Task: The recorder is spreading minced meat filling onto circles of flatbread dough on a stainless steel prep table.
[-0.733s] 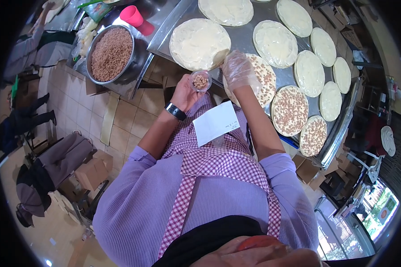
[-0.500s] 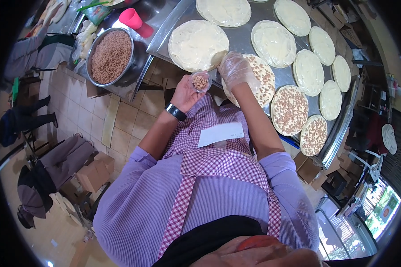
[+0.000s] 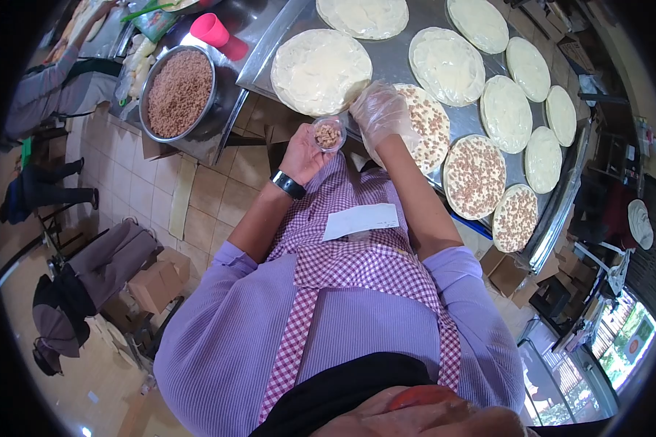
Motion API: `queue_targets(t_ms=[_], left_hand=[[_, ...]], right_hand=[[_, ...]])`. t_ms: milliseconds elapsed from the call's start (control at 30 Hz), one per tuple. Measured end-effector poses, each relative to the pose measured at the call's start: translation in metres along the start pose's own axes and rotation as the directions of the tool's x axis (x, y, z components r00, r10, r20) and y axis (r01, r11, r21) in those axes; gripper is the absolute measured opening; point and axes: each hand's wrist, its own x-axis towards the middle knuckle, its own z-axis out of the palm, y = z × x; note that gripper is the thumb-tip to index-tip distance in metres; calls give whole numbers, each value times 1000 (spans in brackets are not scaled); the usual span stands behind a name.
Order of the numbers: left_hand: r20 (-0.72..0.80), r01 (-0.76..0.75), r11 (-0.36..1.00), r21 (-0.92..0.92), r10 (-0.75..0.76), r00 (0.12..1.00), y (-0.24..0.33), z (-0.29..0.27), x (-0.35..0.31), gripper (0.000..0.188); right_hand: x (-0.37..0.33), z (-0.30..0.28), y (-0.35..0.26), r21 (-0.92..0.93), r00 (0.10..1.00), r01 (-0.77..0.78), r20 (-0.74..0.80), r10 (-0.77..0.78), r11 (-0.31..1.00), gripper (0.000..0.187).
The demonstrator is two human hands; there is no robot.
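My left hand [image 3: 302, 154] is closed around a small clear cup [image 3: 328, 134] holding brown crumbs, close to the near edge of the metal table. A loose clear plastic glove covers my right hand [image 3: 383, 113], its fingers bunched and partly hidden, just right of the cup. That hand overlaps the left side of a round flat base [image 3: 431, 130] spread with pale cream and dotted with brown crumbs. Just beyond both hands lies a cream-covered round [image 3: 321, 71] without crumbs. Two more crumb-sprinkled rounds, a larger [image 3: 474, 177] and a smaller [image 3: 515, 218], lie to the right.
Several plain cream-covered rounds [image 3: 446, 58] fill the metal table [image 3: 259, 71]. At left, a large metal bowl [image 3: 180, 93] of brown crumbs and a pink cup [image 3: 209, 29] stand on another metal surface. Cardboard boxes [image 3: 155, 282] and other people are on the left.
My right hand has shifted slightly left and up over the edge of the crumb-dotted round. My left hand keeps the small cup in nearly the same place.
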Motion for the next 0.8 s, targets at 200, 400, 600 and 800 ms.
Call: queue_targets(t_ms=[200,400,600,800], left_hand=[[33,-5,1000,-10,5,999,2,9,-3,47],[42,-21,1000,-16,22,999,0,-1,-6,48],[8,0,1000,-4,0,1000,-1,11,-6,48],[54,4,1000,-3,-4,999,-2,9,-7,48]], right_hand=[[2,-3,23,75,996,21,-85,-15,997,27],[-4,-37,61,-192,965,195,-138,-224,962,25],[-8,-20,43,109,986,161,-60,-156,981,27],[-10,-13,8,-269,989,149,26,-147,951,30]])
